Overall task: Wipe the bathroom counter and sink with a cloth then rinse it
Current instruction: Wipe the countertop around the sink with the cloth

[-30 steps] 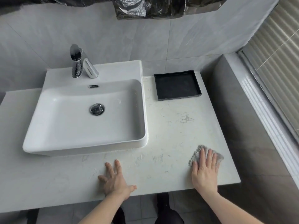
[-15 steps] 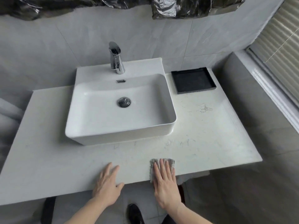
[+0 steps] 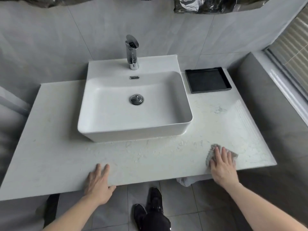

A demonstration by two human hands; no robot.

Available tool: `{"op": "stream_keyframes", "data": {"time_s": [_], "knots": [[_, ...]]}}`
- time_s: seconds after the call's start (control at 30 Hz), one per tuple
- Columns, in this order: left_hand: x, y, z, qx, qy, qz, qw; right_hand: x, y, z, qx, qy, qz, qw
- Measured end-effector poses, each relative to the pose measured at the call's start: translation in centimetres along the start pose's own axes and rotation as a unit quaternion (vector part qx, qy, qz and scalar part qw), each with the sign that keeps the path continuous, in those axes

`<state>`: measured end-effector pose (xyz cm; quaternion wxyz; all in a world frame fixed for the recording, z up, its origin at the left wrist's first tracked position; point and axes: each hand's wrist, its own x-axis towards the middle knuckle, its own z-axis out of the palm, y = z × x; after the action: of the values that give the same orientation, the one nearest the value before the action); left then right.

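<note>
Right hand flat on the grey cloth near the counter edge, fingers straight, left hand open, palm down, empty.

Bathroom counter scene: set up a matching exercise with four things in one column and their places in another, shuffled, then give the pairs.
Things:
1. cloth
2. black tray
3. faucet
4. left hand

Places:
A. on the back ledge of the sink
B. resting flat on the counter at its front edge, holding nothing
C. under the right hand, near the front right corner
D. right of the sink, by the wall

Pairs: 1-C, 2-D, 3-A, 4-B
</note>
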<state>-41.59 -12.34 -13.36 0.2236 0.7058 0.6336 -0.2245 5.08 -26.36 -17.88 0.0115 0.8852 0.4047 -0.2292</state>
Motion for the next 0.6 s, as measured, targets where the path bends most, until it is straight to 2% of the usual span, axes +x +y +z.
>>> {"op": "stream_keyframes", "data": {"time_s": [0.17, 0.23, 0.43, 0.6], "knots": [[0.9, -0.5, -1.2, -0.019, -0.015, -0.002, 1.000, 2.1, -2.9, -0.3, 0.038, -0.010, 0.073, 0.997], [1.1, -0.3, -1.8, -0.033, -0.021, -0.006, 0.999, 1.9, -5.3, 0.3, 0.054, -0.008, 0.054, 0.997], [1.3, 0.3, -2.6, -0.048, -0.027, -0.015, 0.998, -0.6, -12.7, 3.4, 0.023, -0.010, -0.117, 0.993], [1.1, 0.5, -2.8, -0.043, -0.050, -0.025, 0.998, -3.7, -18.6, 6.2, -0.038, -0.027, -0.298, 0.954]]}}
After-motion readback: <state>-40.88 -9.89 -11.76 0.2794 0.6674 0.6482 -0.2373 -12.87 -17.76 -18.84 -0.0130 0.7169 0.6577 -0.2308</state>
